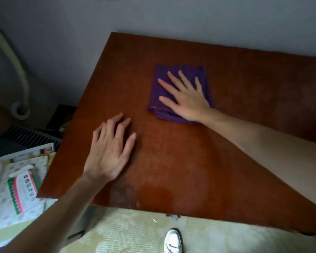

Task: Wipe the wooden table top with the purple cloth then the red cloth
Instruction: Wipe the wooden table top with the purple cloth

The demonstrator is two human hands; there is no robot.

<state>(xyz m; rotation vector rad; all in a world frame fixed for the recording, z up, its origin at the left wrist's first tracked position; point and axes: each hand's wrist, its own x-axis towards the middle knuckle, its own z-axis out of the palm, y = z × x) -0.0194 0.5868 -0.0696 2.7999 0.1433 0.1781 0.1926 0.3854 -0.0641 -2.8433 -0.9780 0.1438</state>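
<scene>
A folded purple cloth (161, 95) lies on the reddish-brown wooden table top (244, 99), toward the far middle. My right hand (184, 99) presses flat on the cloth, fingers spread and pointing to the far left. My left hand (109, 150) rests on the bare wood nearer the left front edge, fingers apart, holding nothing. A paler, streaked patch shows on the wood between my two arms. No red cloth is in view.
A grey wall runs behind the table. To the left, below the table edge, lie papers and a printed box (22, 189), a dark vented object (29, 137) and a pale hose (16, 70). A white shoe (173, 241) stands on the pale floor in front.
</scene>
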